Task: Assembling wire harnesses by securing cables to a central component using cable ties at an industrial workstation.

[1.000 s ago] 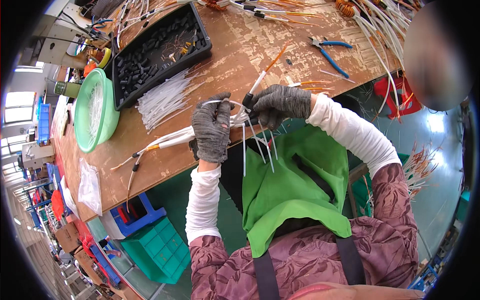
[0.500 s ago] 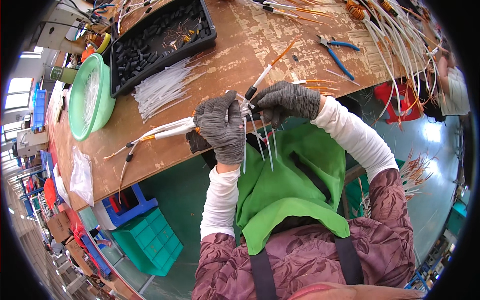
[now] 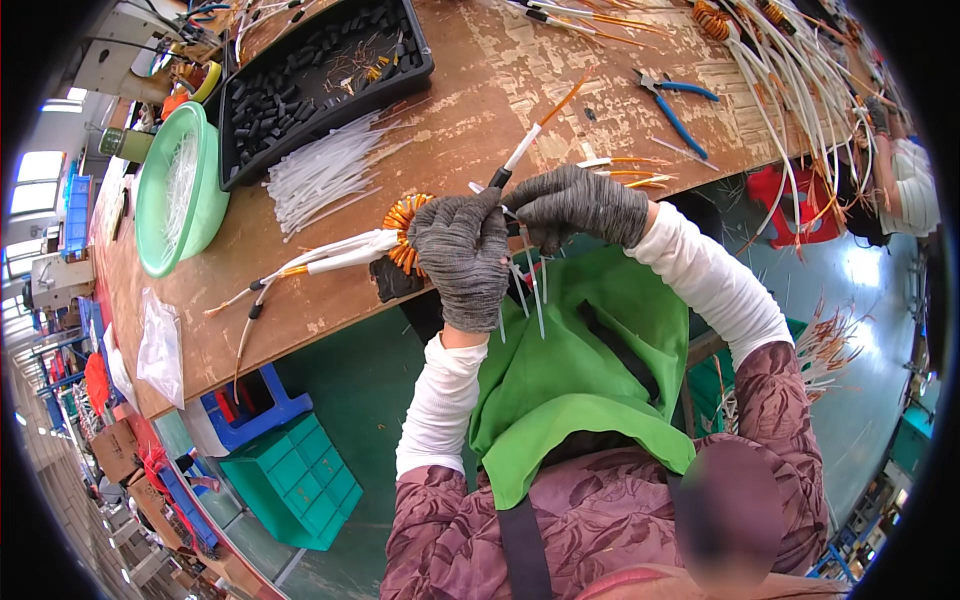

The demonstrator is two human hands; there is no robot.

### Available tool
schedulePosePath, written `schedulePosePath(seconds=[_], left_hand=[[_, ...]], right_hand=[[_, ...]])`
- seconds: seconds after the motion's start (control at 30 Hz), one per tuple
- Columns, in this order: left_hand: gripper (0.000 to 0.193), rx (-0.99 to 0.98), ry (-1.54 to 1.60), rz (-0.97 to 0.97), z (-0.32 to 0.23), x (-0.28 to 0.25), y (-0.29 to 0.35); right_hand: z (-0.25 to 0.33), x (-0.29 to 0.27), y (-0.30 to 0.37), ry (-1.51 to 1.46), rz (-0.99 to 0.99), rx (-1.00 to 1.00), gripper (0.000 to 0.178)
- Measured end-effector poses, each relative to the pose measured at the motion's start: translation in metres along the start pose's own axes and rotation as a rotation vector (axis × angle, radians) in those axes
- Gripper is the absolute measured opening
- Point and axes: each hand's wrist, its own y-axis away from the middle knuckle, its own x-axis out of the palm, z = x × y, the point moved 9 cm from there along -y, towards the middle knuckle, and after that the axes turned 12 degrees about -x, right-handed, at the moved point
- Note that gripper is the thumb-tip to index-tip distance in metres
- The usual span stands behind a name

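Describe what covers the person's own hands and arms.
The left hand and right hand wear dark grey, streaky, knit-looking gloves. Next come white, wrinkled sleeve covers, then mauve sleeves with a darker, leaf-like pattern.

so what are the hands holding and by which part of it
The left hand grips a white wire bundle just beside its orange coil. The right hand is near a black sleeve; what it pinches cannot be told.
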Motion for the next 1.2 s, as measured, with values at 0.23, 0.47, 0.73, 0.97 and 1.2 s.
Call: schedulePosePath(seconds=[0.23, 0.47, 0.73, 0.97, 1.2], left_hand=[[0.024, 0.193, -0.151, -0.066, -0.012, -0.005, 0.015], [0.024, 0.281, -0.264, -0.143, -0.017, -0.001, 0.011], [0.020, -0.020, -0.292, 0.228, 0.013, 0.001, -0.016], [0.013, 0.142, -0.766, 0.132, 0.068, -0.075, -0.130], [0.022, 0.231, -1.077, 0.564, 0.098, 0.011, -0.149]], right_hand=[[0.009, 0.005, -0.001, 0.339, -0.033, -0.084, 0.027], [0.038, 0.039, 0.009, 0.476, 0.086, -0.526, 0.017], [0.059, 0.060, 0.031, 0.414, 0.158, -0.390, 0.018], [0.047, 0.010, 0.047, 0.152, 0.007, -0.248, 0.030], [0.038, 0.002, 0.045, 0.213, 0.023, -0.331, 0.026]])
